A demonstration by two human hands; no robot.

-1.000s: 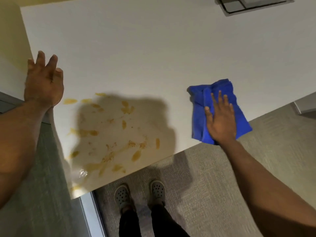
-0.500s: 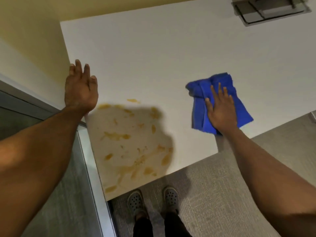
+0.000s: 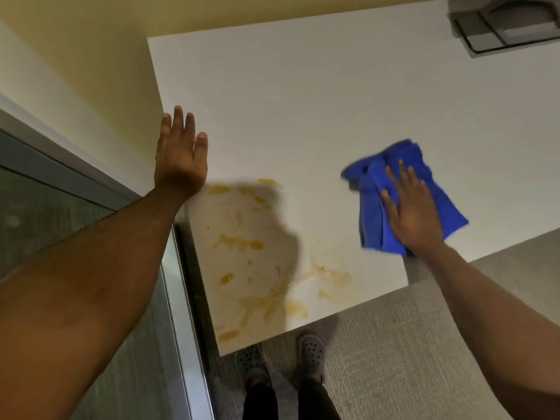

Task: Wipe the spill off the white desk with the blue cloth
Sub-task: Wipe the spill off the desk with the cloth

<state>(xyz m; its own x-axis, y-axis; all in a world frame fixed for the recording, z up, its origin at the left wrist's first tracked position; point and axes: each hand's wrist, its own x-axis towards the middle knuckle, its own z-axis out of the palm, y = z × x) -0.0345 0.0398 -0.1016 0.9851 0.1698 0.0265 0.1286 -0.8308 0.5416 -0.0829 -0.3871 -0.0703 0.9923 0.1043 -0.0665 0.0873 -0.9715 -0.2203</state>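
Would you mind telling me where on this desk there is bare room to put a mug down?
The widest bare patch of the white desk lies beyond both hands, between the left hand, the blue cloth under the right hand, and the grey fitting at the far right corner. The near left corner is crowded with the spill.

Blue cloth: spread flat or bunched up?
Bunched. The blue cloth lies in loose overlapping folds under the flat right hand on the white desk, clear of the spill.

Flat right hand (image 3: 412, 213) on blue cloth (image 3: 375, 219)
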